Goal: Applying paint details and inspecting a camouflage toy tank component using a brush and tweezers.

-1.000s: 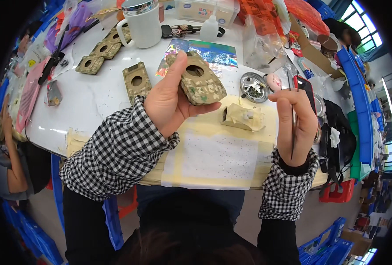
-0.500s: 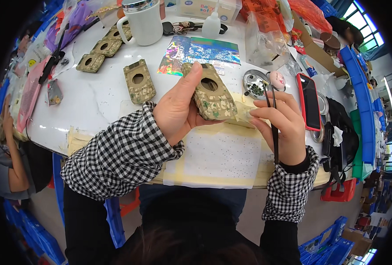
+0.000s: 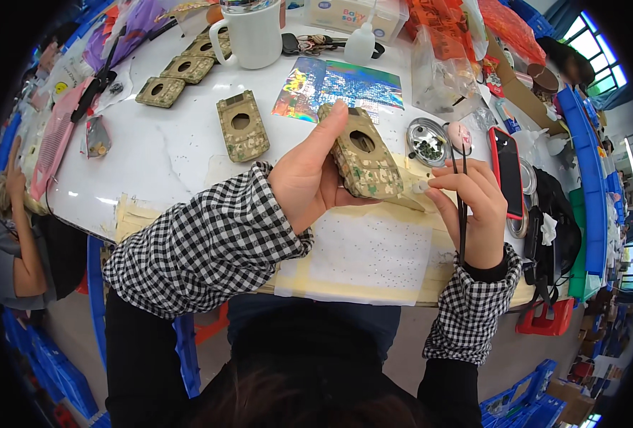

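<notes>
My left hand [image 3: 308, 175] is closed around a camouflage-patterned toy tank hull [image 3: 368, 160], thumb along its upper side. The hull is tilted, and its round hole faces up. My right hand [image 3: 477, 207] keeps black tweezers [image 3: 462, 214] against the palm, points upward. Its thumb and forefinger also pinch a small whitish piece [image 3: 420, 187] just right of the hull; what it is I cannot make out. Below both hands lies a white sheet [image 3: 366, 253] with rows of tiny dark specks. Another hull [image 3: 242, 127] rests on the table left of the held one.
A round metal dish [image 3: 428, 143] with small dark green bits sits beyond my right hand, near a red-edged phone [image 3: 506, 171]. Farther back are a white mug [image 3: 254, 39], a shiny holographic sheet [image 3: 338, 89] and a squeeze bottle [image 3: 360, 44]. Several hulls [image 3: 161, 91] line the far left.
The whole view has shifted, so things appear farther right. Both hands keep their grips, and the whitish piece at my right fingertips shows more clearly now.
</notes>
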{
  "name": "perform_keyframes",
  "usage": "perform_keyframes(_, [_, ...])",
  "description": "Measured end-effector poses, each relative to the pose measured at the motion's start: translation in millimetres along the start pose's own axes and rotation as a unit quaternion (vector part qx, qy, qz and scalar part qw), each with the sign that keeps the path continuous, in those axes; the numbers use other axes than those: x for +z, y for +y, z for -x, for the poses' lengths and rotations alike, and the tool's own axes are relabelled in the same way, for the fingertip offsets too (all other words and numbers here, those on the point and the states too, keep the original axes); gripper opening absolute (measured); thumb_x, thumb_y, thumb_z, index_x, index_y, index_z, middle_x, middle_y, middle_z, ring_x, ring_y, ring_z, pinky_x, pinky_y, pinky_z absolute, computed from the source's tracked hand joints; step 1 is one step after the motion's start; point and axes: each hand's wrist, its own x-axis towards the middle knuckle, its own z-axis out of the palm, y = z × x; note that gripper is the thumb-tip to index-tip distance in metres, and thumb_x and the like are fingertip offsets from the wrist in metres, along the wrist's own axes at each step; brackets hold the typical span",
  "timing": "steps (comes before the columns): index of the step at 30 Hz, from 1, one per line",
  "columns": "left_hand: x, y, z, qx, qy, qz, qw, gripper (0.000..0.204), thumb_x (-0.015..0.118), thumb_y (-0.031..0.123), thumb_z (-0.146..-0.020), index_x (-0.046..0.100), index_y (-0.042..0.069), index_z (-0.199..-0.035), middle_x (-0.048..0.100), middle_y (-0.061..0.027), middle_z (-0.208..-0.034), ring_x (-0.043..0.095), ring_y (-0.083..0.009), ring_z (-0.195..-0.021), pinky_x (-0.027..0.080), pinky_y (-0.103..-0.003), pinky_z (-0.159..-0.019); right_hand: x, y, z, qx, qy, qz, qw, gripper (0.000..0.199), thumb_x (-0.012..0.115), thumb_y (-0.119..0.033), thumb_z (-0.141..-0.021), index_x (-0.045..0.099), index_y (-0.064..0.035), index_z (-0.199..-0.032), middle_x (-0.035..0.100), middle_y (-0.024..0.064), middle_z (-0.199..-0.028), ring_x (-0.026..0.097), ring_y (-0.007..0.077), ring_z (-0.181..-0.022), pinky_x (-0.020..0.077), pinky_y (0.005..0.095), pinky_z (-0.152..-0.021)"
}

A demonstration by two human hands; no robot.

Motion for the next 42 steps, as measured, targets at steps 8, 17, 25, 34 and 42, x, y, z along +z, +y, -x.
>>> perform_keyframes(8, [-0.9,-3.1,-1.9,0.004,0.013,0.013,1.0,0.052,0.031,0.046,-0.1,0.033,0.008,-0.136,0.051,-0.0101,-0.128,0.056,-0.0241,-0.116,0.051,-0.042,-0.093,-24.2,-19.2,-7.5,-0.029,0.145,0.032,0.988,0.016,0.074,0.001,-0.069,0.065,0.0001,-0.082,0.067,0.0136,-0.084,0.063,0.0285,-0.084,0.0491,0.0348,-0.077])
perform_keyframes(17, [1.9,-7.0,1.9,0.016,-0.02,-0.026,0.999,0.062,0.042,0.045,-0.098,0.014,0.012,-0.143,0.045,-0.0141,-0.126,0.058,-0.0243,-0.11,0.054,-0.04,-0.089,-3.4,-43.5,-11.4,0.011,0.122,-0.2,0.972,0.009,0.058,-0.005,-0.089,0.055,0.0019,-0.095,0.064,0.0134,-0.086,0.061,0.0184,-0.082,0.0481,0.0299,-0.077])
perform_keyframes(25, [7.0,-8.4,4.5,-0.002,-0.01,-0.045,0.999,0.054,0.033,0.047,-0.099,0.02,0.016,-0.142,0.046,-0.0095,-0.129,0.056,-0.0209,-0.114,0.053,-0.036,-0.088,8.9,-42.3,-9.5,0.066,0.089,-0.287,0.952,0.013,0.047,-0.01,-0.097,0.048,0.0027,-0.095,0.058,0.0144,-0.089,0.064,0.0183,-0.079,0.0535,0.0294,-0.075])
perform_keyframes(34, [5.5,-9.2,3.3,0.002,-0.016,-0.047,0.999,0.056,0.033,0.047,-0.099,0.018,0.015,-0.143,0.045,-0.0113,-0.131,0.056,-0.0216,-0.114,0.053,-0.035,-0.088,14.9,-43.6,-10.7,0.079,0.144,-0.308,0.937,0.009,0.062,-0.005,-0.089,0.057,0.0015,-0.091,0.064,0.0087,-0.08,0.062,0.0115,-0.072,0.0474,0.0219,-0.065])
perform_keyframes(42, [5.0,-9.1,3.9,0.004,-0.023,-0.042,0.999,0.055,0.033,0.046,-0.099,0.019,0.015,-0.142,0.044,-0.012,-0.132,0.056,-0.0218,-0.114,0.053,-0.035,-0.088,15.8,-43.0,-11.2,0.074,0.144,-0.302,0.94,0.008,0.062,-0.004,-0.089,0.057,0.0014,-0.091,0.063,0.0083,-0.079,0.062,0.0118,-0.072,0.0472,0.0217,-0.064])
